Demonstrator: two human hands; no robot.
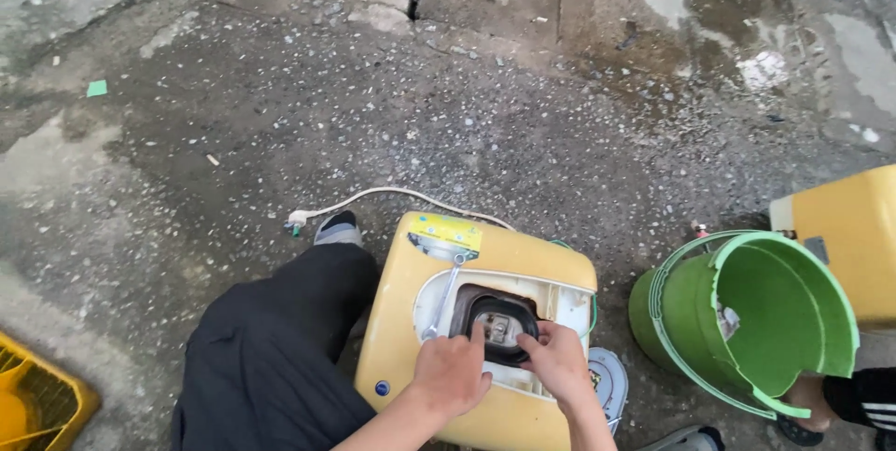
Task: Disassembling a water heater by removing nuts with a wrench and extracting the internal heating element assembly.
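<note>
As both hands [504,367] grip its dark base plate [495,325], yellow appliance [485,320] upended, underside up

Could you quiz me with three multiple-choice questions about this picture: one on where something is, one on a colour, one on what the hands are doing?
1. Where does the green bucket lie?
A. right of the yellow appliance
B. on top of it
C. behind the knee

2. What colour is the cord on the ground?
A. red
B. white
C. black

3. What do the left hand and right hand do?
A. hang free
B. hold the bucket
C. touch the dark round part

Answers: 1 A, it lies tipped at the appliance's right. 2 B, the cord looks white. 3 C, fingers of both rest on its rim.
</note>
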